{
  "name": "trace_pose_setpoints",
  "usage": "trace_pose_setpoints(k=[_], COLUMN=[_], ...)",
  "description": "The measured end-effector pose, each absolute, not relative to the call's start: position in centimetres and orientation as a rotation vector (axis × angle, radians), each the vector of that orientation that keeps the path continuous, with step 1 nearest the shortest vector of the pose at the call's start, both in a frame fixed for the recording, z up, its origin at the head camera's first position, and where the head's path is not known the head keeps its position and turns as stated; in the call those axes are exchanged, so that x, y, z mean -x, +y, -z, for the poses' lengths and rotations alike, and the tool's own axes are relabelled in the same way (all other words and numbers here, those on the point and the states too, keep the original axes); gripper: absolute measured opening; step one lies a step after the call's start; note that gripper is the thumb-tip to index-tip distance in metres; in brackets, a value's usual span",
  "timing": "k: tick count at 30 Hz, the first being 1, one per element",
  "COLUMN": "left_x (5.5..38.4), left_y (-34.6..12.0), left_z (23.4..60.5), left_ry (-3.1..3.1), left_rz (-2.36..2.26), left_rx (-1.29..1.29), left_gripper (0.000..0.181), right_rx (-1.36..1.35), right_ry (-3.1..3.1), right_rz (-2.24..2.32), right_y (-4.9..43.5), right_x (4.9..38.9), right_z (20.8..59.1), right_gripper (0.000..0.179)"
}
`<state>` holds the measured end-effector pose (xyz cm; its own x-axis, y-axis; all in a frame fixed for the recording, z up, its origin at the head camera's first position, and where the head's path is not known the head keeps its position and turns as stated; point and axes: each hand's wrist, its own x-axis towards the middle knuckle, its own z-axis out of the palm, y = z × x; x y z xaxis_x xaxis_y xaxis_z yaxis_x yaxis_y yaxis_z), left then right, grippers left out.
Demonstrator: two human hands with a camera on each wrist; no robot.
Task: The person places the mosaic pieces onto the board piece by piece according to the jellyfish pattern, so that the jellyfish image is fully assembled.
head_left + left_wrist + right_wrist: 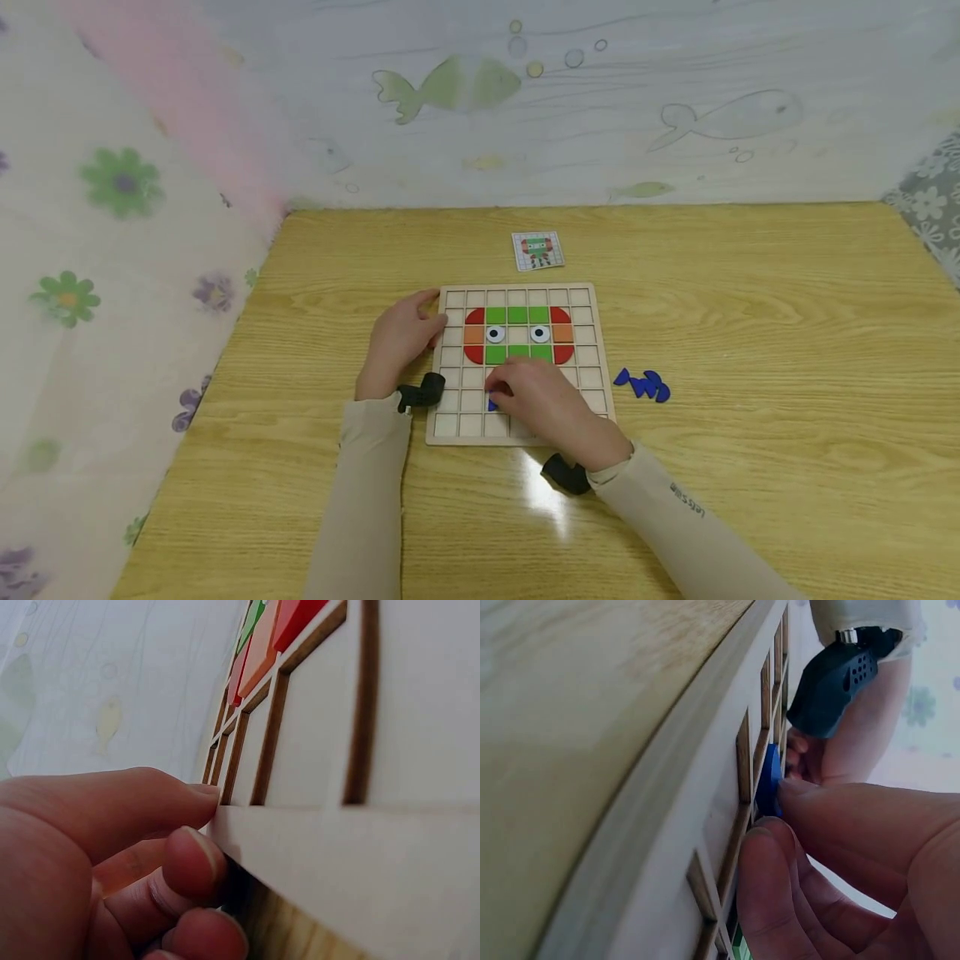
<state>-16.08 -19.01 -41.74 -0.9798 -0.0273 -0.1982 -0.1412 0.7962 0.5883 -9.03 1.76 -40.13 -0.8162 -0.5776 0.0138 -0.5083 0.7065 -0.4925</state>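
Observation:
A square wooden grid board lies on the table, with green, red and orange pieces and two eye pieces forming a face in its upper half. At the board's left edge, my left hand holds the rim, its thumb and fingertips against it; the left wrist view shows the same hand close up. My right hand reaches over the lower part of the board. Between its thumb and finger it pinches a blue piece at a grid cell. Most of that blue piece is hidden from above by the fingers.
Several blue pieces with rounded edges lie on the wooden table to the right of the board. Behind the board is a small card with a printed figure on a grid. Patterned walls stand at the back and left.

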Motion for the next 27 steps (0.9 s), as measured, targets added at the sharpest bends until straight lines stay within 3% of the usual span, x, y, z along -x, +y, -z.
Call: trace_pose_setpoints(k=[13, 27], left_x=[16.0, 16.1], left_y=[-19.0, -19.0], left_z=[41.5, 41.9], left_ry=[2.789, 2.812], left_rz=[-0.976, -0.948], left_rx=[0.149, 0.141], left_gripper=[0.05, 0.05], right_rx=[0.796, 0.711], right_ry=[2.779, 2.786], right_rz=[0.725, 0.737], right_y=[2.6, 6.9], right_x=[9.7, 10.8], right_z=[39.4, 39.5], right_gripper=[0.009, 0.015])
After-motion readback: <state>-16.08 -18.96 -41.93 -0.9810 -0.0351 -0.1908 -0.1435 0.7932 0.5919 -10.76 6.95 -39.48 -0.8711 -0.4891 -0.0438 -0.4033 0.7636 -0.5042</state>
